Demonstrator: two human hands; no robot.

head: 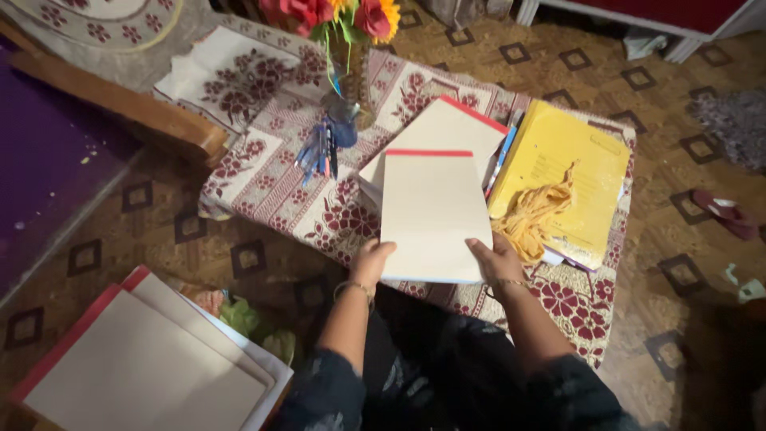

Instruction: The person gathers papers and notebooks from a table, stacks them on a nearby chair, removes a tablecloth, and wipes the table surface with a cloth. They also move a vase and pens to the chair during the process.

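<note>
Both hands grip the cream writing pad [433, 215] by its near edge; my left hand [372, 261] pinches the near-left corner, my right hand [496, 259] the near-right, thumbs on top. I hold it slightly raised over the low desk [271, 187] with its floral cloth, above a second pad [447, 132] and beside a yellow folder [558, 172]; it looks light, thin and fairly stiff thanks to its red-bound top, though loose sheets may flex or slide, so I judge edge grips at both corners safest; forearms reach forward, wrists level, elbows tucked near my lap.
</note>
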